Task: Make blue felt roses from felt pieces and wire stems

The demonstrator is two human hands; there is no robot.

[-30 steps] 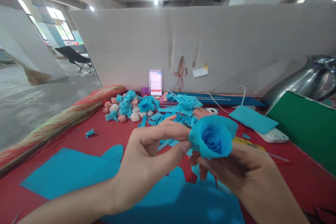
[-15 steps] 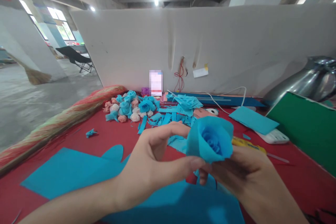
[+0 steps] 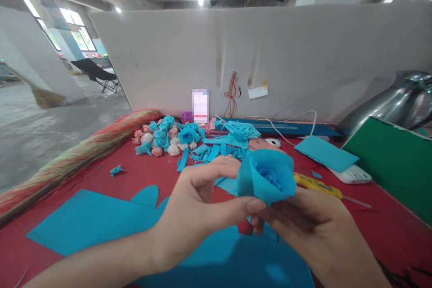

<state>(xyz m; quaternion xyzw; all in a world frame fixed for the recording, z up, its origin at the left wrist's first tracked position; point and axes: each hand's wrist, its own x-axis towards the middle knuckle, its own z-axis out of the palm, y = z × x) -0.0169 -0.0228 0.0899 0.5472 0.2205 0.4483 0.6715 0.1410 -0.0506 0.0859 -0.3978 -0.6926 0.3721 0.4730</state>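
Note:
A blue paper rose (image 3: 266, 176) is held up over the red table (image 3: 141, 173), between both hands. My left hand (image 3: 199, 213) pinches its left side and base with thumb and forefinger. My right hand (image 3: 313, 229) is closed around the base from below and the right, its fingers curled under the petals. A large sheet of blue paper (image 3: 91, 218) lies flat beneath my arms.
A heap of small blue, pink and white paper roses (image 3: 162, 139) and blue strips (image 3: 216, 148) lies at the back. A yellow utility knife (image 3: 320, 185), blue sheet (image 3: 326, 153), green board (image 3: 394, 162), metal kettle (image 3: 398, 99) and white partition (image 3: 270, 58) stand right and behind. A broom (image 3: 77, 153) lies left.
The rose has tilted away from me and shifted slightly left. My left thumb has slid from the petal's edge down to the base, beside my right fingers.

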